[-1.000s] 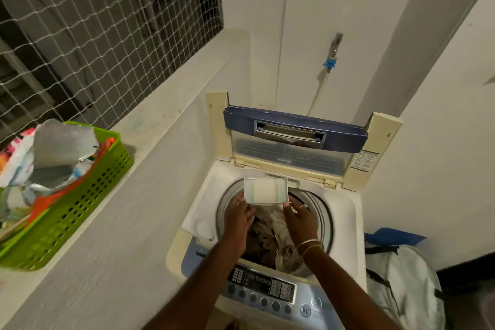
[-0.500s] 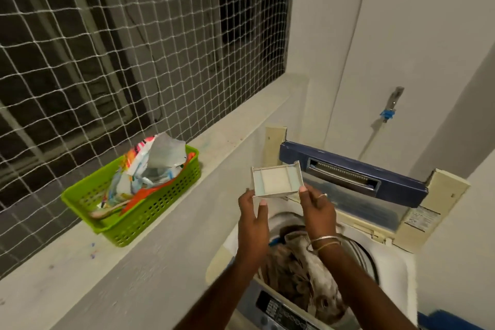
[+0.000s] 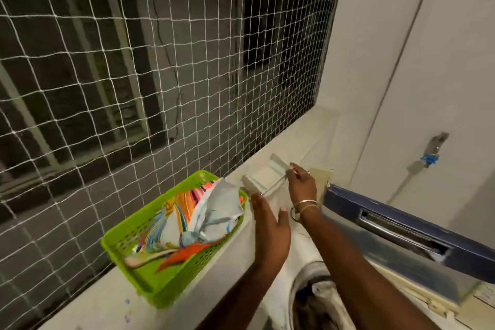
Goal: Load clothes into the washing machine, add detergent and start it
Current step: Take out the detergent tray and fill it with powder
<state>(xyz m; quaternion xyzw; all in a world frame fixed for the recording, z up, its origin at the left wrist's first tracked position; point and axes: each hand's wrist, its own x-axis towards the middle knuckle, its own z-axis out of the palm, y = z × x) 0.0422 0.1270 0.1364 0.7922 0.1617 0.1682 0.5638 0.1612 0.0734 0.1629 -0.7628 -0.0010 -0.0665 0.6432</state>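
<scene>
The small white detergent tray (image 3: 263, 179) lies on the pale ledge (image 3: 88, 308), just beyond the green basket. My right hand (image 3: 302, 187) grips the tray's right edge with its fingertips. My left hand (image 3: 271, 225) hovers at the tray's near corner, fingers apart and holding nothing. At the bottom, the washing machine's drum (image 3: 317, 300) holds dark and patterned clothes. Its blue lid (image 3: 401, 225) stands raised to the right of my arms.
A green plastic basket (image 3: 192, 276) with colourful packets (image 3: 203, 211) sits on the ledge left of my hands. White netting (image 3: 134, 61) covers the window behind the ledge. A tap with a blue fitting (image 3: 430, 154) is on the right wall.
Both hands lifted the tray out of the machine and carried it up and left to the ledge. My left hand has let go of it.
</scene>
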